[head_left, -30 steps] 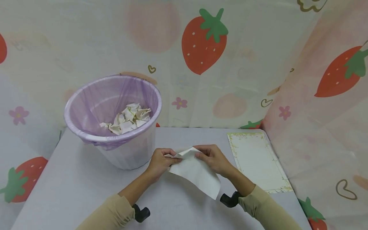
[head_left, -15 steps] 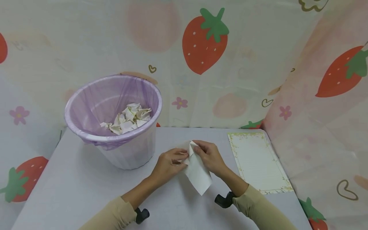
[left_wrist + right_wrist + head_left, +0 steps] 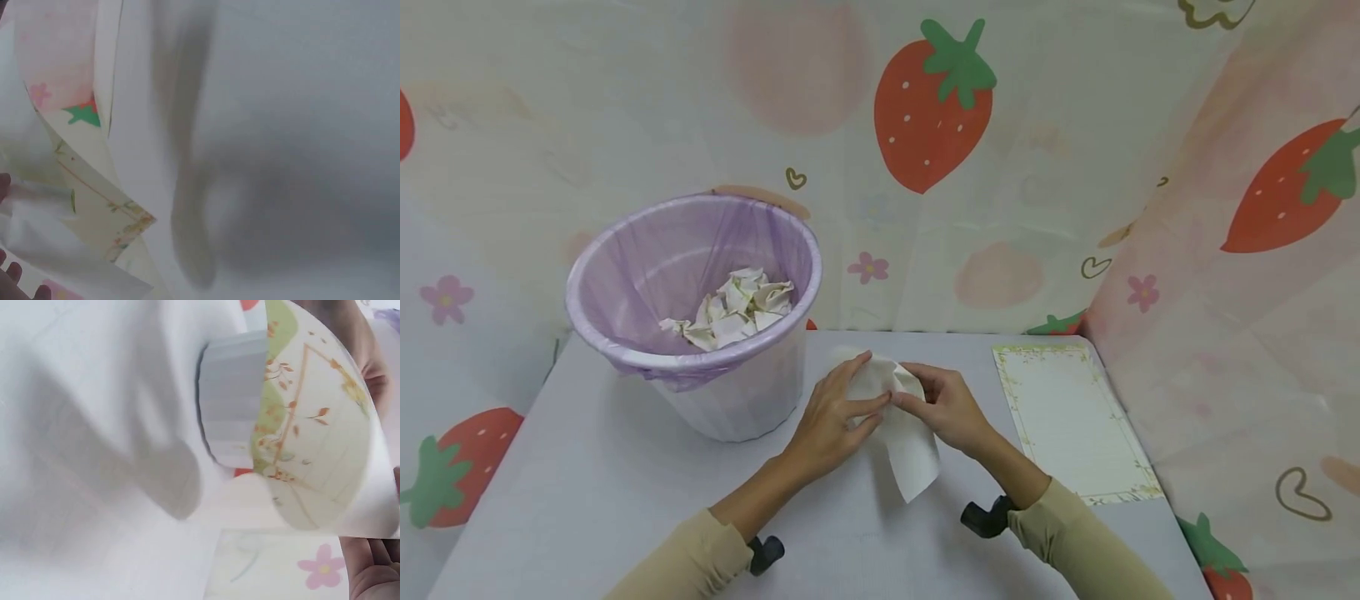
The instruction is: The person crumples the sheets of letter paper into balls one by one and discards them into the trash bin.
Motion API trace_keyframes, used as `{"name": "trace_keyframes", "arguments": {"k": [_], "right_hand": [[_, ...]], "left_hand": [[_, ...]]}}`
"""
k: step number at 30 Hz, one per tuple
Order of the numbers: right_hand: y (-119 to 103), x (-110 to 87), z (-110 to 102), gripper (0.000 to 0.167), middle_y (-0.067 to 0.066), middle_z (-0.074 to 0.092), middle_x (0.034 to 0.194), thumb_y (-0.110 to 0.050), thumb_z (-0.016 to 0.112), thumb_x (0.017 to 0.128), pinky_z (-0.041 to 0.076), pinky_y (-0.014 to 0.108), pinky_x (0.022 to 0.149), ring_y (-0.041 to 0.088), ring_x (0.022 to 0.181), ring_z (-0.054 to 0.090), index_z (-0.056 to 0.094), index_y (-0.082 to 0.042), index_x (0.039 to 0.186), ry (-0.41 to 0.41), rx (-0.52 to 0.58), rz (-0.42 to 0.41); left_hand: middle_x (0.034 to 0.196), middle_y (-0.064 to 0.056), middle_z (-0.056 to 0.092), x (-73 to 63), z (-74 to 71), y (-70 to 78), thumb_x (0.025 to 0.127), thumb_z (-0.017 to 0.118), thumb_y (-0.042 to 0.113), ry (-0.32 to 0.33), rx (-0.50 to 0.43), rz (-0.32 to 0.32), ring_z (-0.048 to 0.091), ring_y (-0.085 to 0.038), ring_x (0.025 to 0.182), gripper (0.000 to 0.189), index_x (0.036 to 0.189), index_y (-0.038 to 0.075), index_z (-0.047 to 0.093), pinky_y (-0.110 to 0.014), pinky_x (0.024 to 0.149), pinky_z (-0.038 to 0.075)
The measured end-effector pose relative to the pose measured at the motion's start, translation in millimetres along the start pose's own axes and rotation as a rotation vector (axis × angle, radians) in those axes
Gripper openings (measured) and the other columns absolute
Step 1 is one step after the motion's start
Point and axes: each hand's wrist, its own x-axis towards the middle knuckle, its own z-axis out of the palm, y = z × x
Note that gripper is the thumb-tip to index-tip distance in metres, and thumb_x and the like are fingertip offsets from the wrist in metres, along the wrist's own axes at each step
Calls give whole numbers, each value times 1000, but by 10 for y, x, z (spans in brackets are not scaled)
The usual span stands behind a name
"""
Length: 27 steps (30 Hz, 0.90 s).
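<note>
A sheet of paper (image 3: pixel 912 457), its plain side up, is bent and partly folded between both hands above the table. In the right wrist view the underside of the paper (image 3: pixel 322 425) shows a floral border in green, yellow and orange. My right hand (image 3: pixel 951 412) pinches the upper right part with thumb and fingers. Across the upper left part lies my left hand (image 3: pixel 831 417), its fingers spread and fairly straight, touching the paper. The lower corner hangs loose toward me. In the left wrist view only a few fingertips (image 3: pixel 14 270) show at the left edge.
Behind my left hand stands a white bin (image 3: pixel 730 400) with a purple liner. Crumpled papers (image 3: pixel 737 308) lie in it. A flat bordered sheet (image 3: pixel 1075 425) rests at the table's right side. Strawberry-print cloth (image 3: pixel 1045 167) hangs behind and beside the white table (image 3: pixel 625 500).
The paper has gone from broad and slightly bent to narrower and folded. My left hand has moved up and over it and loosened from a pinch into spread fingers. The right hand keeps its hold.
</note>
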Motion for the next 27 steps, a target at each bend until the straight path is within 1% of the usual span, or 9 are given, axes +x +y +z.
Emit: {"name": "trace_keyframes", "arguments": {"k": [3, 8, 9, 11, 14, 17, 20, 22, 27], "right_hand": [[52, 4, -9, 36, 21, 69, 114, -10, 62, 99, 60, 33, 66, 28, 83, 71, 60, 5, 132, -18, -45, -34], [102, -17, -3, 30, 20, 71, 108, -5, 57, 101, 58, 28, 62, 24, 77, 69, 62, 7, 128, -65, -69, -50], [99, -22, 8, 29, 20, 71, 107, -4, 57, 100, 57, 28, 62, 25, 76, 69, 63, 7, 127, -72, -78, -53], [75, -32, 34, 27, 21, 71, 107, -1, 56, 100, 56, 27, 62, 27, 76, 68, 63, 8, 125, -78, -104, -64], [-59, -66, 75, 25, 23, 70, 107, 3, 56, 99, 56, 28, 63, 31, 77, 67, 64, 11, 121, -73, -148, -84], [-157, -96, 97, 23, 24, 70, 105, 6, 57, 97, 55, 29, 63, 33, 77, 66, 65, 12, 117, -62, -172, -90], [-96, -98, 107, 22, 23, 71, 106, 7, 57, 97, 54, 26, 63, 32, 77, 65, 66, 12, 116, -61, -187, -89], [-15, -91, 114, 22, 22, 71, 107, 6, 57, 97, 52, 24, 64, 29, 78, 64, 67, 11, 116, -69, -201, -98], [143, -69, 122, 22, 15, 73, 104, 3, 59, 97, 46, 20, 61, 18, 71, 58, 69, 5, 117, -80, -234, -154]], "left_hand": [[148, -11, 49, 7, -21, -6, 87, 78, 11, -12, -7, 13, 43, -31, 137, 27, 113, 14, 76, -57, 108, 35], [132, -9, 65, 38, -57, -26, 84, 77, 1, -8, -107, 1, 62, -27, 120, 16, 99, 8, 80, -45, 98, 50], [125, -8, 68, 46, -62, -32, 84, 76, -2, -8, -131, -12, 64, -27, 116, 17, 99, 6, 79, -43, 95, 52], [117, -7, 72, 59, -71, -45, 84, 77, -2, -8, -171, -60, 67, -24, 111, 16, 98, 5, 75, -40, 91, 55], [109, -7, 73, 63, -77, -61, 82, 79, -1, -6, -248, -156, 68, -20, 106, 29, 107, 7, 65, -36, 86, 57], [112, -7, 72, 55, -83, -68, 83, 80, 4, -34, -286, -219, 68, -18, 106, 38, 117, 8, 64, -34, 81, 58], [114, -7, 72, 43, -89, -62, 83, 81, 8, -79, -281, -210, 68, -18, 106, 39, 121, 4, 69, -31, 77, 59], [113, -6, 73, 36, -87, -53, 83, 82, 10, -91, -258, -184, 68, -18, 104, 35, 116, 3, 72, -28, 74, 59], [104, -4, 75, 23, -70, -28, 82, 82, 11, -59, -203, -125, 69, -16, 97, 26, 106, 5, 75, -28, 75, 58]]}}
